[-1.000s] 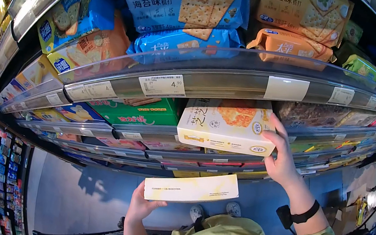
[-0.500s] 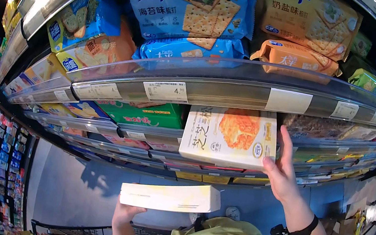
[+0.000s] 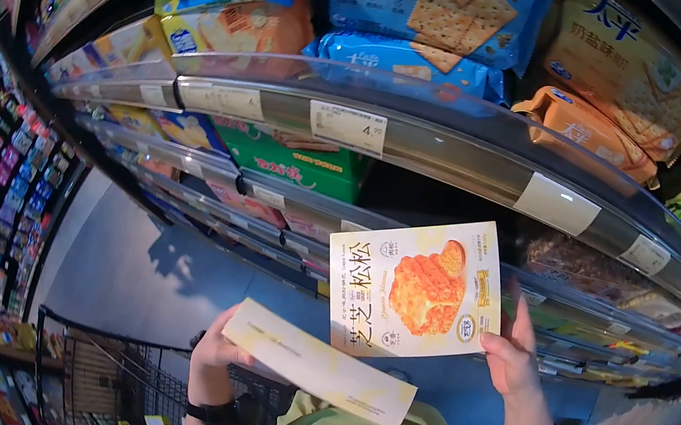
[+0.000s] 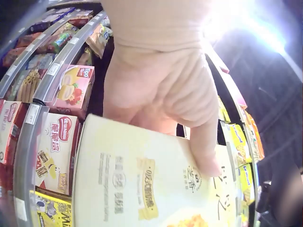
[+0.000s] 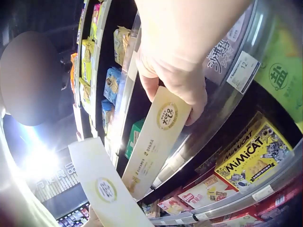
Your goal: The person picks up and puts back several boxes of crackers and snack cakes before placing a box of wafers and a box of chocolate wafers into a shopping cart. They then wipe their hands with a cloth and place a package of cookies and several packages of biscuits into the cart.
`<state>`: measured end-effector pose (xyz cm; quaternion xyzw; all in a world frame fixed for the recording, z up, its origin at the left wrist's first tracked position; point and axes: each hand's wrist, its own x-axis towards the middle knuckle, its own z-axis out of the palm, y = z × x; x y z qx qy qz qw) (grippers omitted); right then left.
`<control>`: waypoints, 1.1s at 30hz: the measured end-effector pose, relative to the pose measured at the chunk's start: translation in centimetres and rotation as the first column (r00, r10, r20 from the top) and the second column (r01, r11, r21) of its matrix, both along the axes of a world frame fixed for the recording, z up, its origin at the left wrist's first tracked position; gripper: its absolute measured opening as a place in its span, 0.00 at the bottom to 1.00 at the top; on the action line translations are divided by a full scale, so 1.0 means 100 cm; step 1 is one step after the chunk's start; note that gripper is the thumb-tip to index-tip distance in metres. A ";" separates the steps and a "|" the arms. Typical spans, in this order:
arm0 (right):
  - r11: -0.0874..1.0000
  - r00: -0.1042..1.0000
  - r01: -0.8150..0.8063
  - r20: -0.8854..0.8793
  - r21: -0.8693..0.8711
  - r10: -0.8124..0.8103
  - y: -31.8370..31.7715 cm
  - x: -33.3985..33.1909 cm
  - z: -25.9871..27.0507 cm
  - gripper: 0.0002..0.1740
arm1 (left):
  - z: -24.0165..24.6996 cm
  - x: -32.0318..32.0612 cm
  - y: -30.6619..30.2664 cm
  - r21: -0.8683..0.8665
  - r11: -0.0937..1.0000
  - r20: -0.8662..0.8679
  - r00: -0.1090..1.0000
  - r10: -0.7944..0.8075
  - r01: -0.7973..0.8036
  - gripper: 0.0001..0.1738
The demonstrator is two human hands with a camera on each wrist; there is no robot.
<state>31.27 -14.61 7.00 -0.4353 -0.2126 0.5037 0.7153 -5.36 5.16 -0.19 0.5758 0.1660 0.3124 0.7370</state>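
My right hand [image 3: 512,358] grips the right edge of a cream box [image 3: 410,284], whose front with an orange snack picture faces up in the head view. Lower and to the left, my left hand [image 3: 219,344] holds the left end of a second pale box [image 3: 320,364], narrow side showing. The left wrist view has my left hand [image 4: 161,94] with thumb and fingers around its box [image 4: 142,175]. In the right wrist view my right hand [image 5: 177,75] pinches the end of one box [image 5: 154,137], and the other box [image 5: 109,189] lies beside it, lower left.
Shelves with a clear front rail [image 3: 465,125] curve across, holding a blue cracker pack [image 3: 432,1], an orange pack [image 3: 587,133] and a green box [image 3: 303,165]. A wire cart [image 3: 103,371] stands at lower left; another stocked shelf [image 3: 10,173] is at far left.
The right-hand box has come down and away from the shelf, tilting its front up, leaving a dark gap there. The left-hand box has turned, its right end now lower. The head view has shifted.
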 end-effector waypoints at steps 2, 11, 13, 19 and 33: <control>0.999 0.999 -0.036 0.030 0.000 0.036 0.000 0.004 0.002 0.53 | 0.005 0.000 -0.003 0.054 0.994 -0.079 0.993 -0.088 0.093 0.45; 0.990 0.962 -0.138 0.244 0.032 0.126 -0.014 0.013 -0.005 0.45 | 0.013 -0.014 -0.065 -0.307 0.862 -0.153 0.915 0.374 -0.403 0.41; 0.989 0.918 -0.123 0.387 0.081 0.082 -0.020 0.001 -0.002 0.42 | 0.013 -0.017 -0.078 -0.309 0.807 -0.227 0.863 0.451 -0.503 0.36; 0.829 -0.013 -0.484 0.945 0.279 -0.325 -0.026 0.008 0.001 0.33 | 0.004 0.009 -0.121 -0.325 0.709 -0.340 0.777 0.530 -0.626 0.28; 0.660 -0.150 -0.743 0.932 0.114 -0.330 -0.050 0.003 -0.019 0.23 | 0.007 0.065 -0.154 -0.426 0.684 -0.182 0.796 0.577 -0.593 0.29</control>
